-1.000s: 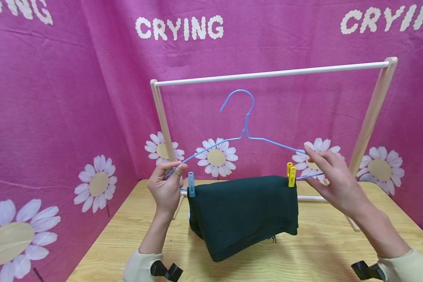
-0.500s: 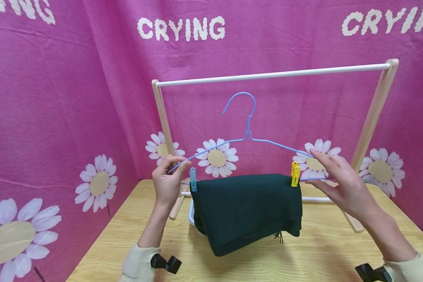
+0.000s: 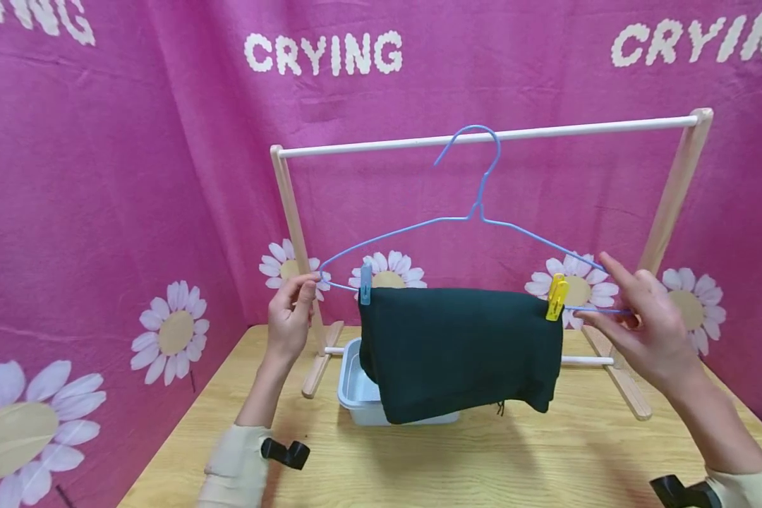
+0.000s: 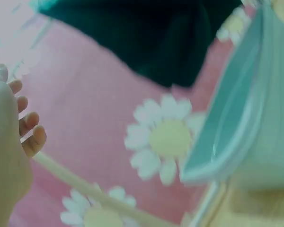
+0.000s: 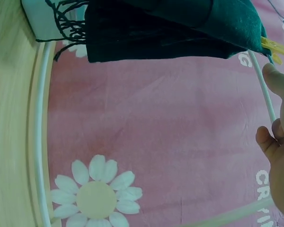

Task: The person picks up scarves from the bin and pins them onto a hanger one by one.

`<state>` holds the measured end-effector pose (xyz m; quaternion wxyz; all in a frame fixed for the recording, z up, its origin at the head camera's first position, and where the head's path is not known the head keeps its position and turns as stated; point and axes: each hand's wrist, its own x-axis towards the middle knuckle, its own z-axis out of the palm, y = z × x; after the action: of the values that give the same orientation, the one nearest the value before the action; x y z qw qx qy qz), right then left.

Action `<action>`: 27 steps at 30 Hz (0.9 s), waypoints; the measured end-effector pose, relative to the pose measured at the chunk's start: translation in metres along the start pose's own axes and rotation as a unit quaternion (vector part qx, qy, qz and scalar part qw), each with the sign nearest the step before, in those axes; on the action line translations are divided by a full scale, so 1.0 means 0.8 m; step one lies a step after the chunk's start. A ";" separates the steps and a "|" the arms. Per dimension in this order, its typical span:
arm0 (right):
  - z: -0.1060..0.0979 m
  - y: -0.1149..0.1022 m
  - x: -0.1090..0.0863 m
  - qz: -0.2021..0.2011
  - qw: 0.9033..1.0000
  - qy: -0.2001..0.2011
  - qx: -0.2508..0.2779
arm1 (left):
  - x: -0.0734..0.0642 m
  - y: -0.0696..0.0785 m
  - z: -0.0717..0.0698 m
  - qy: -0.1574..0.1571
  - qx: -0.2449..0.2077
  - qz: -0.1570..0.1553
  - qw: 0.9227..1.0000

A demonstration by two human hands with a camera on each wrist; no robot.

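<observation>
A blue wire clothes hanger (image 3: pixel 413 227) is held up in front of the rack. Folded over its lower bar hangs a dark green scarf (image 3: pixel 460 353) with fringe, clipped by a blue clothespin (image 3: pixel 365 283) and a yellow clothespin (image 3: pixel 557 296). My left hand (image 3: pixel 289 317) pinches the hanger's left corner with its fingertips. At the other end my right hand (image 3: pixel 657 328) grips the hanger, index finger along the upper wire and thumb by the lower one. The hook overlaps the white rail (image 3: pixel 381 144) in the head view; whether it touches cannot be told.
The wooden rack (image 3: pixel 676 190) stands on the wooden table (image 3: pixel 482 466). A pale plastic basin (image 3: pixel 354 384) sits behind and below the scarf, partly hidden by it. Pink flower-print cloth (image 3: pixel 197 106) hangs behind and to the left.
The hanger with the scarf has risen and shifted right, its hook now at rail height. The left hand's fingers have slid to the hanger's outer corner. More of the basin shows.
</observation>
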<state>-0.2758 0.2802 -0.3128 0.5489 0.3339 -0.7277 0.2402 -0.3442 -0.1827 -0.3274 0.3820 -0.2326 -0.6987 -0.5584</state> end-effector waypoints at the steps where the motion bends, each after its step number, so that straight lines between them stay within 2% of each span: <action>1: -0.001 -0.002 0.002 -0.004 1.000 0.009 0.002 | 0.001 -0.006 -0.003 -0.003 0.023 -0.001 1.000; 5: -0.006 -0.011 0.011 -0.010 0.999 0.032 -0.011 | 0.003 -0.021 -0.014 -0.008 0.083 0.007 0.996; 8: -0.009 -0.014 0.013 -0.002 0.999 0.040 -0.020 | 0.007 -0.046 -0.023 -0.016 0.116 0.014 0.993; 10: -0.009 -0.013 0.012 0.007 0.999 0.047 -0.020 | 0.007 -0.066 -0.030 -0.033 0.174 0.030 0.984; 13: -0.010 -0.009 0.009 0.021 0.998 0.060 -0.025 | 0.002 -0.090 -0.041 -0.068 0.259 0.060 0.962; 15: -0.011 -0.005 0.008 0.027 0.997 0.068 -0.035 | -0.004 -0.102 -0.046 -0.090 0.288 0.068 0.951; 18: -0.015 0.002 0.007 0.037 0.996 0.070 -0.052 | -0.011 -0.123 -0.051 -0.110 0.267 0.059 0.956; 22: -0.023 0.010 0.009 0.051 0.994 0.063 -0.068 | -0.013 -0.146 -0.054 -0.122 0.219 0.042 0.967; 25: -0.030 0.010 0.012 0.058 0.994 0.055 -0.075 | -0.011 -0.157 -0.057 -0.137 0.202 0.031 0.969; 27: -0.034 0.009 0.013 0.061 0.994 0.049 -0.078 | -0.010 -0.161 -0.059 -0.157 0.206 0.026 0.965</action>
<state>-0.2653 0.3020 -0.2948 0.5925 0.2327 -0.7355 0.2320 -0.4230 -0.2620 -0.4072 0.3214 -0.2520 -0.8436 -0.3486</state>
